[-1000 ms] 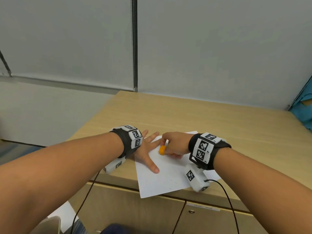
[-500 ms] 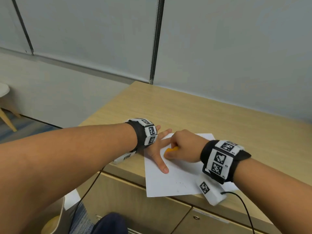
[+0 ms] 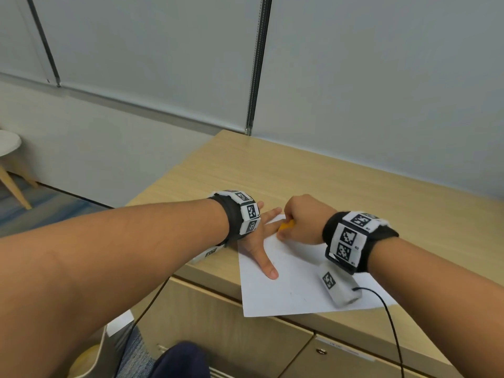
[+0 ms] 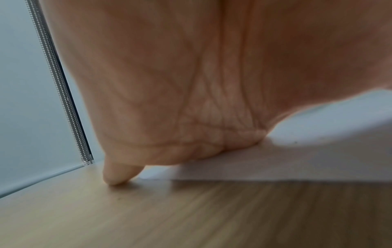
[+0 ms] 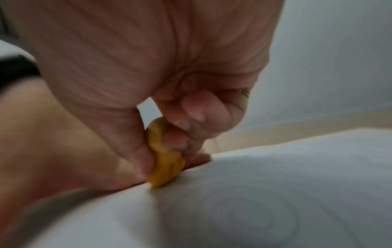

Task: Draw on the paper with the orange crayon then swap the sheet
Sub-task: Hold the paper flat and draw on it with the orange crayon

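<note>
A white sheet of paper (image 3: 294,285) lies near the front edge of the wooden desk (image 3: 327,181), its near corner hanging over the edge. My left hand (image 3: 261,241) lies flat on the sheet's left part, fingers spread and straight, thumb pointing toward me. My right hand (image 3: 300,222) grips a short orange crayon (image 3: 286,224) in curled fingers, close to the left hand's fingers. In the right wrist view the orange crayon (image 5: 163,159) is pinched between thumb and fingers with its tip on the paper (image 5: 254,201). In the left wrist view the palm (image 4: 191,100) presses on the paper's edge (image 4: 275,167).
A grey wall with a metal strip (image 3: 256,64) rises behind the desk. Cabinet doors (image 3: 231,331) sit below the desk's front edge. A pale chair (image 3: 11,159) stands on the floor at far left. Cables (image 3: 392,323) hang from both wrist cameras.
The head view has swung left and down a little. My right hand has tilted the crayon and shifted it slightly along the paper. The left hand stays flat on the sheet.
</note>
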Motion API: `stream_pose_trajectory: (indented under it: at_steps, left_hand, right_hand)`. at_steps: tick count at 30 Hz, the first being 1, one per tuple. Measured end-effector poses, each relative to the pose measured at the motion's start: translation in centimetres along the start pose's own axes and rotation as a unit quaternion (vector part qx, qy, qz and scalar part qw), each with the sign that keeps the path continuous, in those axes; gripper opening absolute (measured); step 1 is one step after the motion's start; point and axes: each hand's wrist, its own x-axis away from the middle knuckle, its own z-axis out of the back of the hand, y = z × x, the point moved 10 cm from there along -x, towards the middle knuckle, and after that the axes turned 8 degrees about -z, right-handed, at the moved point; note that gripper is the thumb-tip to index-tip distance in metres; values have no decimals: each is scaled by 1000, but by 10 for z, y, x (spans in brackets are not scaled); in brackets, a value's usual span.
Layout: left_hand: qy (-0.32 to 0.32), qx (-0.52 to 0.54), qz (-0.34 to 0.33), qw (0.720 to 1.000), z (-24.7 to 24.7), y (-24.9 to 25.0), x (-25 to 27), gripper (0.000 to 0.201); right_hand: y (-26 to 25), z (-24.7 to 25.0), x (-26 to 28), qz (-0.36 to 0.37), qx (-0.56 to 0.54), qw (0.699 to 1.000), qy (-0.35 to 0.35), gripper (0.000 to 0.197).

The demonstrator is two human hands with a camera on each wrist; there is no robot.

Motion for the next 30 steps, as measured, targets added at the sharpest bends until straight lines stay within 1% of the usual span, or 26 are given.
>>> stream_pose_trajectory:
  at_steps: [2, 3, 4, 6, 7, 8, 10, 11, 12, 14, 15, 16, 18, 19, 20, 22, 23, 25, 26, 28, 29, 30]
  left_hand:
    - [-2, -4, 4, 1000, 0, 0, 1, 133]
    - [1, -2, 3, 1000, 0, -1, 0, 134]
    - [5, 2, -1, 1000, 1, -1, 0, 135]
    - [14, 5, -8, 1000, 1, 0, -2, 139]
    - [16, 4, -8, 1000, 2, 0, -1, 139]
    - [14, -1, -6, 1000, 2, 1, -1, 137]
    - [3, -11, 0, 1000, 1, 1, 1, 132]
    - [2, -11, 0, 1000, 2, 0, 1, 131]
    - [6, -7, -2, 1000, 2, 0, 0, 133]
    - [17, 0, -7, 1000, 2, 0, -2, 137]
    - [20, 0, -6, 1000, 2, 0, -2, 138]
    - [18, -4, -6, 1000, 2, 1, -2, 137]
    - [11, -9, -2, 1000, 1, 0, 0, 134]
    - [11, -6, -1, 1000, 0, -2, 1, 133]
    - [15, -1, -3, 1000, 1, -2, 1, 134]
    - [21, 0, -8, 1000, 2, -1, -1, 137]
    - [20, -2, -8, 1000, 1, -1, -2, 137]
    - [7, -6, -4, 1000, -1, -1, -2, 133]
    - [3, -6, -3, 1000, -1, -2, -1, 132]
    - [14, -4, -7, 1000, 1, 0, -1, 135]
    - [21, -3, -9, 1000, 3, 1, -1, 136]
    - [20, -3, -8, 1000, 3, 2, -1, 135]
  right_hand:
    - [-7, -16, 10, 16, -26, 998, -56, 35]
    - [-5, -16, 10, 10, -33, 997, -65, 36]
    - [2, -10, 4, -4, -27, 999, -45, 36]
    - [18, 8, -5, -47, 3, 999, 18, 34]
    - [18, 10, -6, -53, 10, 998, 33, 32]
    - [12, 5, -3, -37, 11, 999, 25, 31]
    - [-10, -16, 6, 16, -3, 999, -33, 32]
    - [-12, -18, 8, 20, -14, 999, -46, 32]
    - [-8, -13, 5, 10, -14, 999, -35, 33]
    - [9, 5, -5, -35, -1, 999, 14, 32]
    - [12, 7, -7, -46, -1, 999, 22, 32]
    - [10, 1, -6, -41, -7, 999, 7, 31]
    - [1, -13, -2, -18, -35, 998, -48, 33]
    - [1, -13, -3, -21, -45, 997, -55, 33]
    - [8, -6, -6, -37, -44, 998, -39, 34]
    - [21, 10, -9, -73, -31, 997, 15, 36]
    - [18, 8, -8, -69, -23, 997, 16, 35]
    - [1, -8, -4, -29, -28, 999, -22, 33]
    - [-2, -12, -3, -24, -41, 998, -33, 32]
    - [6, -2, -7, -53, -54, 997, -8, 33]
    - [10, 5, -8, -69, -48, 996, 11, 33]
    - [10, 5, -9, -72, -36, 997, 16, 33]
